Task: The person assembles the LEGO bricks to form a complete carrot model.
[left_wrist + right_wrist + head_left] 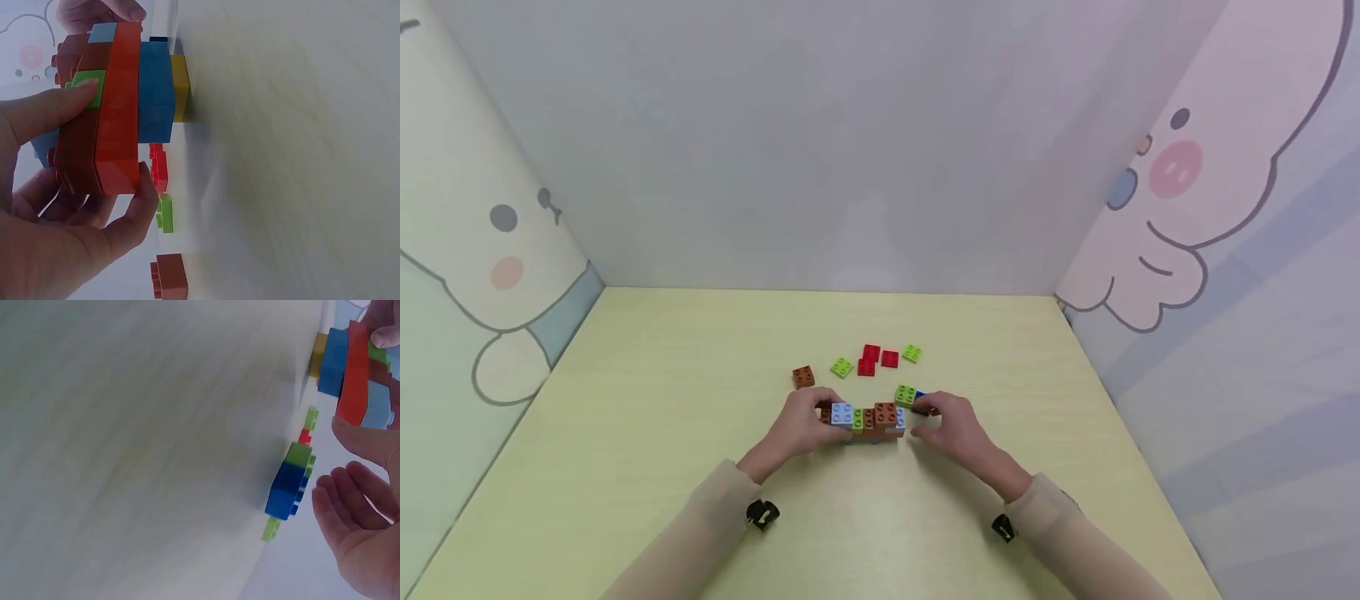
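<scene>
Left hand grasping a stacked block build at one end, right hand loose at the other.
From the left wrist I see what the head view hides: the thumb presses a lime piece in the build's side, over a long orange-red layer, a blue piece and a yellow piece lowest. The right hand grips nothing, fingers gently bent and apart; whether its thumb touches the build, I can't tell. The build sits between both hands, near the wearer's side of the scattered blocks. Beyond it on the table I count three red blocks, three lime blocks, one brown block and one dark blue block.
</scene>
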Tool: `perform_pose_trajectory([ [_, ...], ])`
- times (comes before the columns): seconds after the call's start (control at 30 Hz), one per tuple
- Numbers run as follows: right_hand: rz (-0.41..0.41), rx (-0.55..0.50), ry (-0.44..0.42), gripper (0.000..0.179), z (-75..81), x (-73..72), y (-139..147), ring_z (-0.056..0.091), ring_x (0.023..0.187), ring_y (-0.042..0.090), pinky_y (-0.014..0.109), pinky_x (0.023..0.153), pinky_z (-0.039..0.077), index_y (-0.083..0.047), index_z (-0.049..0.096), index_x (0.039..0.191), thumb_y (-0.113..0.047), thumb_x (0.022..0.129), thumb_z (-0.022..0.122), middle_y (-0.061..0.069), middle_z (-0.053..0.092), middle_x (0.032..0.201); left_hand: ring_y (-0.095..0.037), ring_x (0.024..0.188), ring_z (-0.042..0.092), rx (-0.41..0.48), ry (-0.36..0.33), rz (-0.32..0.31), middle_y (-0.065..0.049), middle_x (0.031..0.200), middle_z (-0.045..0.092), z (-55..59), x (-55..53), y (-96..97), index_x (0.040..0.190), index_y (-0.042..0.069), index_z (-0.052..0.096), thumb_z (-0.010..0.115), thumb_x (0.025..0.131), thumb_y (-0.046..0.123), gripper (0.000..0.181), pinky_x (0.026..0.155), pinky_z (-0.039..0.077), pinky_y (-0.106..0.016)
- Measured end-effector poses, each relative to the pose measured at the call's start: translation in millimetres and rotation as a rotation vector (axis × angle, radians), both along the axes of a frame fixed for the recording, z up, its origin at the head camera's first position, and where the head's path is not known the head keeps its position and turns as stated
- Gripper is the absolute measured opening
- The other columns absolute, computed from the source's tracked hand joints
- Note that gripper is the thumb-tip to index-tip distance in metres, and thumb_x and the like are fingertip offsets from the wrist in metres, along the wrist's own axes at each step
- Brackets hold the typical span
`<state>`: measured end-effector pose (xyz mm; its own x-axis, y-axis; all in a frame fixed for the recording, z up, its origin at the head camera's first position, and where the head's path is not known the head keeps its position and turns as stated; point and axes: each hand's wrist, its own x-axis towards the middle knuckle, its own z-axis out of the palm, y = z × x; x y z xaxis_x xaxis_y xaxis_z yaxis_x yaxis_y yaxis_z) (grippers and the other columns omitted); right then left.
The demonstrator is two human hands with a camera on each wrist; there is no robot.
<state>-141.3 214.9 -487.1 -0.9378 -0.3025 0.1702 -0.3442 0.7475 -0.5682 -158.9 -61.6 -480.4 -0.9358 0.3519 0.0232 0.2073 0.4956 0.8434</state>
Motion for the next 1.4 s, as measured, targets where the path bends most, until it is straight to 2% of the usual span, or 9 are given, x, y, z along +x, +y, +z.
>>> perform_pose_trajectory([
  [0.13, -0.067, 0.053, 0.044, 0.045, -1.3, -8.1, 5.8, 0.061, 0.100, 0.024, 0.041, 0.086, 0.048, -0.001, 0.067, 0.110, -0.013, 0.071, 0.085, 0.010, 0.066, 0.107, -0.016, 0.086, 0.057, -0.003, 0.003, -0.001, 0.004, 0.091, 0.063, -1.0, -0.8, 0.1, 0.089, 0.016, 0.070, 0.090, 0.063, 0.013, 0.033, 0.074, 0.049, -0.034],
  [0.27, -0.110, 0.114, -0.013, 0.052, -4.3, -19.2, 9.3, 0.059, 0.106, 0.025, 0.042, 0.090, 0.045, 0.000, 0.064, 0.118, -0.017, 0.073, 0.084, 0.011, 0.064, 0.115, -0.015, 0.086, 0.057, 0.001, 0.014, -0.001, 0.004, 0.092, 0.063, -1.8, -1.3, 0.9, 0.090, 0.015, 0.070, 0.090, 0.063, 0.012, 0.033, 0.074, 0.049, -0.035],
  [0.47, -0.100, 0.136, -0.139, 0.051, -9.1, -32.1, 10.4, 0.061, 0.098, 0.021, 0.039, 0.086, 0.048, -0.001, 0.065, 0.119, -0.019, 0.075, 0.083, 0.010, 0.065, 0.112, -0.016, 0.086, 0.057, 0.001, 0.012, 0.002, 0.004, 0.092, 0.063, -1.6, -0.4, 1.2, 0.090, 0.014, 0.070, 0.090, 0.063, 0.013, 0.034, 0.074, 0.049, -0.035],
  [0.67, -0.066, 0.165, -0.126, 0.042, -9.6, -35.6, 10.4, 0.061, 0.097, 0.022, 0.040, 0.083, 0.049, 0.000, 0.068, 0.114, -0.018, 0.078, 0.081, 0.011, 0.067, 0.108, -0.017, 0.087, 0.057, 0.002, 0.000, 0.010, 0.003, 0.092, 0.063, -1.7, 0.3, 1.9, 0.091, 0.015, 0.070, 0.090, 0.063, 0.014, 0.034, 0.075, 0.049, -0.035],
  [0.8, -0.075, 0.177, -0.128, 0.039, -7.4, -36.2, 12.8, 0.061, 0.100, 0.023, 0.042, 0.085, 0.049, -0.001, 0.069, 0.113, -0.015, 0.078, 0.080, 0.010, 0.067, 0.109, -0.017, 0.086, 0.057, 0.008, -0.005, 0.009, 0.003, 0.092, 0.063, -1.7, -0.1, 2.0, 0.091, 0.015, 0.070, 0.090, 0.063, 0.014, 0.034, 0.075, 0.049, -0.035],
  [0.93, -0.078, 0.168, -0.118, 0.038, -1.0, -34.6, 14.8, 0.061, 0.101, 0.025, 0.042, 0.084, 0.049, -0.001, 0.069, 0.112, -0.012, 0.078, 0.080, 0.010, 0.067, 0.109, -0.016, 0.086, 0.057, 0.003, -0.012, 0.017, 0.004, 0.092, 0.064, -0.2, 0.2, 1.8, 0.091, 0.015, 0.071, 0.090, 0.063, 0.013, 0.034, 0.075, 0.049, -0.035],
  [1.03, -0.077, 0.124, -0.098, 0.036, 7.0, -32.3, 14.6, 0.062, 0.098, 0.024, 0.041, 0.081, 0.051, 0.000, 0.069, 0.112, -0.009, 0.078, 0.079, 0.011, 0.067, 0.108, -0.016, 0.086, 0.058, -0.002, -0.009, 0.020, 0.004, 0.092, 0.064, 0.0, 0.0, 1.7, 0.091, 0.015, 0.071, 0.090, 0.063, 0.013, 0.034, 0.075, 0.049, -0.035],
  [1.4, -0.023, -0.037, -0.022, 0.034, 45.5, -24.6, -5.9, 0.063, 0.096, 0.025, 0.040, 0.079, 0.052, 0.003, 0.067, 0.113, -0.008, 0.082, 0.076, 0.013, 0.064, 0.109, -0.017, 0.089, 0.058, -0.001, -0.013, 0.033, 0.002, 0.098, 0.065, 0.1, -0.5, 2.8, 0.097, 0.013, 0.073, 0.090, 0.064, 0.014, 0.037, 0.078, 0.049, -0.037],
])
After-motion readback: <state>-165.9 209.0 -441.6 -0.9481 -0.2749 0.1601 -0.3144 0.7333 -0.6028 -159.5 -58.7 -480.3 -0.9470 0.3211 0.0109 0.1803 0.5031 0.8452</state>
